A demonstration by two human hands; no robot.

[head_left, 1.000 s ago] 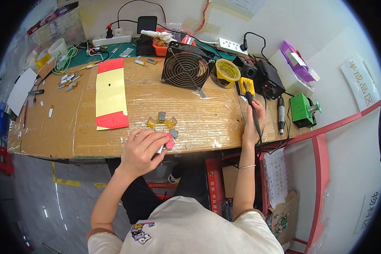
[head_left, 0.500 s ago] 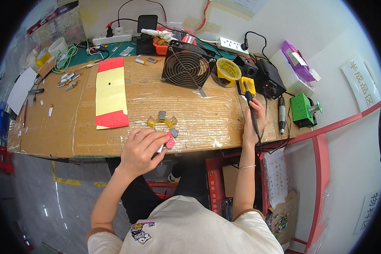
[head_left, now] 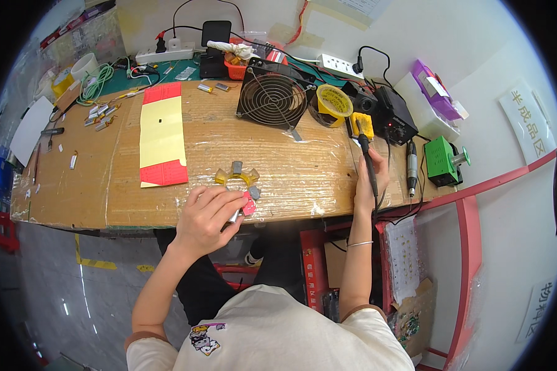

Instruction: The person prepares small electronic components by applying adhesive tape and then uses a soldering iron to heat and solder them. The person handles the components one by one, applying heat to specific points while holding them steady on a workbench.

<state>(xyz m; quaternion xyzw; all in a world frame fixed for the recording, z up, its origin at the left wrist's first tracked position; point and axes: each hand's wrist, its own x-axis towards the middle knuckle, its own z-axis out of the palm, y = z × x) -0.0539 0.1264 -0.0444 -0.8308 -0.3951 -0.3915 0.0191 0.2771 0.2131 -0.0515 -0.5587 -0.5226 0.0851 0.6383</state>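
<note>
At the front edge of the workbench, my left hand (head_left: 209, 213) is closed on a small pink circuit board (head_left: 249, 204). A silvery piece (head_left: 234, 216), too covered by my fingers to name, shows under them. Right beside the board is a yellow ring-shaped holder (head_left: 251, 177) with grey blocks around it. My right hand (head_left: 372, 173) grips a black soldering iron (head_left: 370, 162) like a pen. Its tip end points up and away from me, at the yellow sponge (head_left: 363, 125); whether it touches cannot be made out.
A black fan (head_left: 272, 99) stands behind the ring, with a yellow tub (head_left: 333, 105) and black soldering station (head_left: 395, 117) to its right. A green solder-reel stand (head_left: 440, 162) sits far right. Left lie a yellow-and-red sheet (head_left: 162, 136) and several small battery cells (head_left: 99, 115).
My right hand and the soldering iron have shifted very slightly at the sponge. The left hand stays in place with the pink board.
</note>
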